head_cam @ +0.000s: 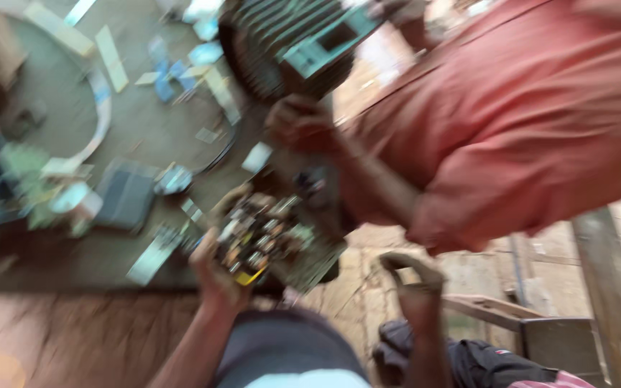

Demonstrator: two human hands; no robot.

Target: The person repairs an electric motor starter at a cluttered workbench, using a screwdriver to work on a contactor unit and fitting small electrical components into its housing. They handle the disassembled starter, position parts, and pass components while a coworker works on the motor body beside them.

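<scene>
Green circuit board, crowded with parts, sits in the left hand, which grips its near left edge. Right hand hangs apart to the right, fingers curled on nothing. Another person's hand rests just beyond the board, sleeve orange-red.

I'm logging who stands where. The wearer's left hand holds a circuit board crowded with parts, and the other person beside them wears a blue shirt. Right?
Not quite: the head view shows the other person's shirt is reddish-orange, not blue. The rest holds: the left hand grips the circuit board crowded with parts.
</scene>
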